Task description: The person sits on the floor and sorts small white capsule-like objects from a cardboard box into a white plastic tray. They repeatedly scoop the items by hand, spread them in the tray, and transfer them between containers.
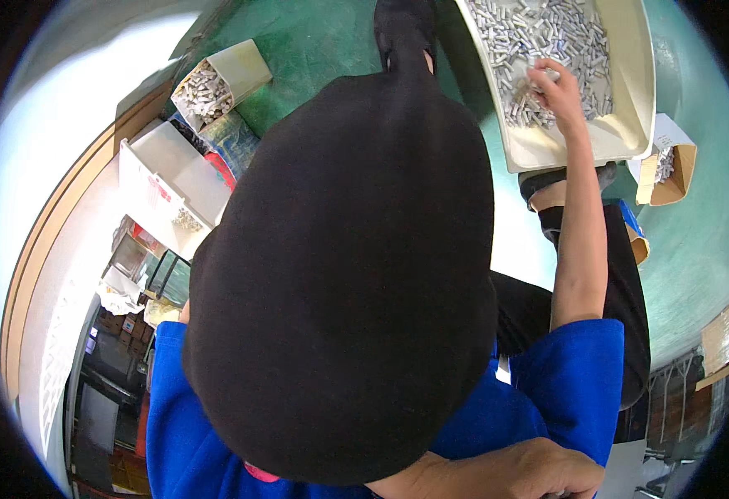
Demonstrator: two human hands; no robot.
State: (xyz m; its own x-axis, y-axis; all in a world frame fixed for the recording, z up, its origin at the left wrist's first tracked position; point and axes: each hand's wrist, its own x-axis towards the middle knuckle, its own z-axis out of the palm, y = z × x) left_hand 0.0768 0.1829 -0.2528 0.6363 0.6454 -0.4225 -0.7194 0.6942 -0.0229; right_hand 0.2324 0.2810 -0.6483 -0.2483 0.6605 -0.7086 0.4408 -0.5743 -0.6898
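Note:
My right hand (557, 93) reaches over a cream plastic tray (630, 108) at the top right, which holds a great many small grey-white cylinders (547, 33). Its fingers are curled in a pinch around what looks like one or more of the cylinders; motion softens the detail. My left hand (539, 470) lies at the lower edge, its forearm coming across from the left below my black-clothed knee (339, 249). Its fingers are curled, and a bit of something greyish shows at them, too cut off to name. The knee hides much of the left arm.
At the upper left, an open box (244, 71) holds similar pieces, and a white plastic bin (152, 187) stands near it. Right of the tray, a cardboard box (676, 170) contains more cylinders. A blue-and-brown carton (635, 237) sits beside my leg. The floor (314, 41) is green.

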